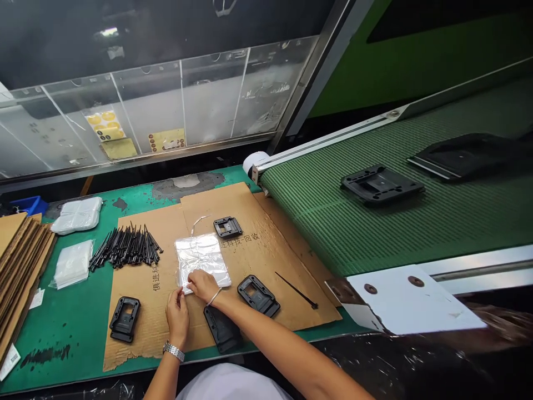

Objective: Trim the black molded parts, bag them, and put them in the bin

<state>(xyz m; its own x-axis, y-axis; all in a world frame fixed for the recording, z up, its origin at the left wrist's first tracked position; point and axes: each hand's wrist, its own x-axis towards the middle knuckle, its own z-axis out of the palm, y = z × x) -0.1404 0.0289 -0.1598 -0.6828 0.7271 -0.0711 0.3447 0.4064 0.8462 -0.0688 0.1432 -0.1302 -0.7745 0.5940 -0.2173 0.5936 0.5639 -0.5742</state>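
Note:
A stack of clear plastic bags (202, 253) lies on the cardboard before me. At its near left corner my left hand (178, 315) pinches the edge of a plastic bag, fingers closed. Close beside it, my right hand (202, 285) is closed on the same edge, its fingertips partly hidden. Below my right forearm is a black plastic part (221, 328), partly covered by the arm. Black frame-like plastic parts lie around: one to the right (259, 296), another behind the bags (227, 227), another at left (125, 319). A single black cable tie (296, 290) rests at right.
Left of the bags is a pile of black cable ties (128, 247). Further left are bag stacks (74, 264) and stacked cardboard sheets (23, 278). A green conveyor belt (316, 205) at right carries black parts (382, 184). A blue bin (31, 205) stands back left.

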